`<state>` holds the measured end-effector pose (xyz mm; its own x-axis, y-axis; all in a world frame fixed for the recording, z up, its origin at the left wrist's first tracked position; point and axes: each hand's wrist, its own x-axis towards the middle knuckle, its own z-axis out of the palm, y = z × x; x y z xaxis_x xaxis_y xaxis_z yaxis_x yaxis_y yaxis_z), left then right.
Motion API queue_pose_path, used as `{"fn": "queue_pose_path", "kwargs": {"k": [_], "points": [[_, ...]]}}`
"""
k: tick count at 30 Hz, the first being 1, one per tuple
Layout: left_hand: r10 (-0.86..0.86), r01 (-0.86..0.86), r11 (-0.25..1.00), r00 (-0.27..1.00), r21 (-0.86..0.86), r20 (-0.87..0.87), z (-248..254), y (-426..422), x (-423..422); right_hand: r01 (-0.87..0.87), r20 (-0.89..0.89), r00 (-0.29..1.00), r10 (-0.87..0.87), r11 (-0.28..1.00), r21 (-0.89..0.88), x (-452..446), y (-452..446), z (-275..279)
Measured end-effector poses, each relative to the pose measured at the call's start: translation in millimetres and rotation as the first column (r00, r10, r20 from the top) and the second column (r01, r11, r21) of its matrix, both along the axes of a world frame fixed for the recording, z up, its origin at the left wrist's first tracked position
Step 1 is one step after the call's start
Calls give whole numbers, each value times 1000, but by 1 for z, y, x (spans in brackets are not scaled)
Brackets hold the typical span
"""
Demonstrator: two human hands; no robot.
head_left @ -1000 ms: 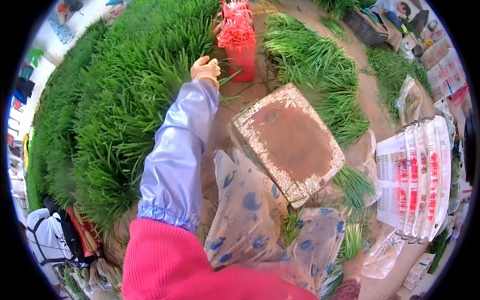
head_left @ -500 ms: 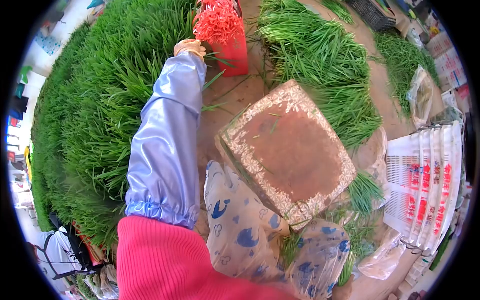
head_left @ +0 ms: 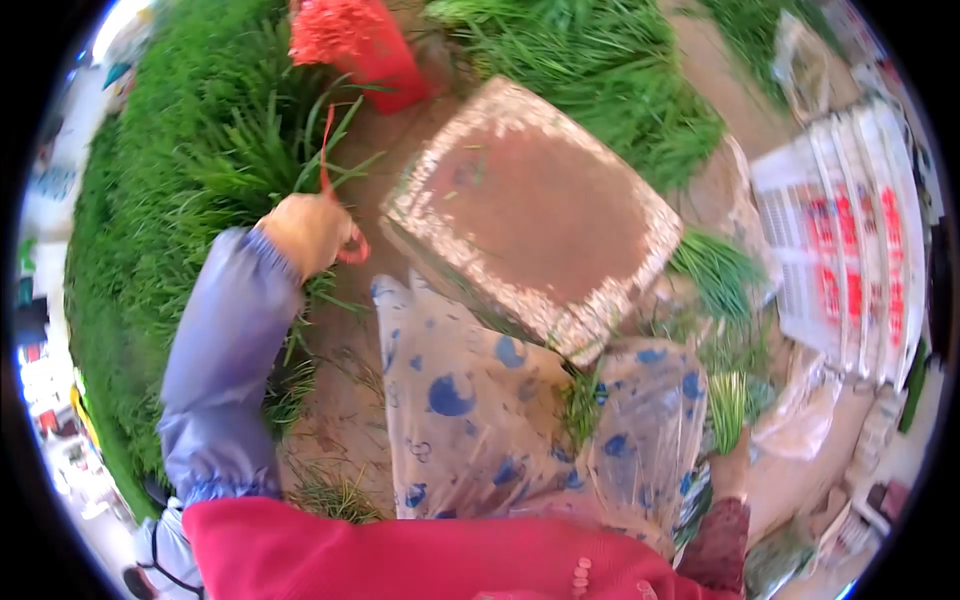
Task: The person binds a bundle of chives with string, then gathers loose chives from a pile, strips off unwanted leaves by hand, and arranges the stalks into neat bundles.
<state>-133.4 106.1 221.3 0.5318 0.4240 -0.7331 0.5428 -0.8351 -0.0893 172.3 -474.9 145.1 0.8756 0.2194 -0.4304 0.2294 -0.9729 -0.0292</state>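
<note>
The left hand (head_left: 308, 235) grasps a red tie (head_left: 325, 170) beside the greens (head_left: 190, 190), best kept clear of snagging blades, while the right hand (head_left: 731, 471) is at the bunch (head_left: 727, 412), its fingers too unclear to tell.

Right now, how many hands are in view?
2: the left hand, by the standing greens, holding a red strip; and the blurred right hand, at lower right, below a green bunch. Others may be hidden at the edges.
</note>
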Motion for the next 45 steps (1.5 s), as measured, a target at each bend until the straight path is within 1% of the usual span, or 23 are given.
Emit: {"fn": "queue_pose_path", "kwargs": {"k": [2, 3, 5, 6, 8, 9, 11, 13, 14, 21, 24, 28, 30, 31, 32, 33, 34, 37, 39, 40, 43, 44, 45], "points": [[-138, 139, 990, 973, 12, 184, 23, -36, 6, 48, -6, 999, -47, 999, 27, 11, 9, 3], [-155, 157, 988, 971, 4, 181, 35, -45, 19, 66, -10, 998, -66, 998, 19, 15, 9, 4], [-345, 347, 918, 937, 192, -44, 54, -60, 52, 14, 83, 996, -30, 982, 188, 25, 11, 1], [-422, 392, 894, 899, 216, 115, 52, -56, 62, 22, 75, 997, -36, 982, 188, 31, 7, -4], [-614, 539, 746, 784, 391, 90, 38, -49, 98, -168, 281, 955, 97, 955, 242, 41, 3, -16], [-706, 574, 681, 678, 454, 202, 37, -55, 116, -155, 273, 958, 87, 958, 240, 43, 6, -16], [-663, 574, 748, 646, 332, 378, 13, -51, 165, -120, 220, 974, 53, 946, 301, 42, 19, -8], [-470, 443, 866, 880, 231, 74, -19, -52, 220, -94, 202, 979, 35, 951, 293, 41, 25, -5], [-406, 393, 896, 914, 207, 22, -41, -45, 238, -77, 183, 983, 23, 953, 295, 40, 29, -5], [-262, 267, 963, 923, 19, 283, -164, 37, 266, -239, 151, 970, 191, 873, 425, 41, 100, 27], [-291, 279, 957, 894, 84, 340, -171, 54, 243, -423, 196, 906, 375, 796, 434, 48, 150, 27], [-450, 354, 887, 810, 298, 376, -201, 94, 187, -513, 69, 822, 565, 684, 518, 37, 244, 36], [-339, 233, 938, 766, 256, 547, -170, 86, 162, -613, -69, 731, 678, 699, 368, 32, 291, 9], [-284, 180, 958, 725, 225, 627, -152, 81, 152, -634, 141, 714, 686, 548, 546, 24, 304, -17], [-24, -16, 998, 747, 55, 664, -130, 68, 146, -683, 359, 670, 650, 348, 643, 17, 317, -43], [61, -102, 994, 803, 36, 592, -137, 80, 134, -628, 153, 663, 732, 433, 647, 15, 348, -29], [-47, -30, 994, 730, 101, 682, -144, 89, 109, -666, -9, 668, 744, 604, 438, 4, 377, -4], [63, -118, 991, 808, 56, 586, -123, 68, 74, -739, -34, 635, 772, 619, 268, -31, 416, -30], [178, -219, 975, 872, 38, 455, -110, 48, 61, -772, 336, 635, 695, 585, 249, -54, 424, -92], [198, -237, 971, 888, 43, 416, -108, 42, 52, -769, 344, 638, 689, 592, 241, -52, 423, -88], [234, -269, 961, 915, 65, 328, -102, 20, 33, -786, 70, 609, 790, 590, 186, -52, 422, -69], [89, -155, 979, 908, 131, 409, -123, 28, 14, -788, 90, 610, 787, 589, 180, -48, 425, -65], [96, -157, 980, 913, 124, 397, -123, 25, 11, -795, 7, 593, 805, 584, 163, -46, 428, -60]]}}
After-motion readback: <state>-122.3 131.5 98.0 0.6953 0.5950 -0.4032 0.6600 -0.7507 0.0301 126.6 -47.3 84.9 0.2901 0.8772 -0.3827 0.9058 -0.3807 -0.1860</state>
